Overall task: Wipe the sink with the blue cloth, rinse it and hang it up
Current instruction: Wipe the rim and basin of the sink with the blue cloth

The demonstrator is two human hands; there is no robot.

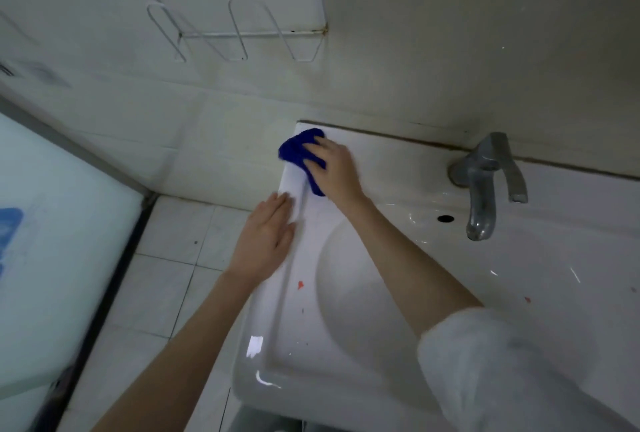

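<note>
A white ceramic sink (287,338) fills the lower right, with a round basin and a few red and dark specks on its left ledge. My right hand (337,168) presses a bunched blue cloth (298,151) onto the sink's far left corner, fingers spread over it. My left hand (266,237) lies flat and open on the sink's left rim, just below the cloth. A grey metal tap (485,186) stands at the back of the sink, with no water seen running from it.
A white wire rack (239,33) with looped hooks hangs on the tiled wall above the sink's left corner. A small overflow hole (445,218) sits beside the tap. White floor tiles (166,279) lie left of the sink, and a frosted panel (52,244) stands at far left.
</note>
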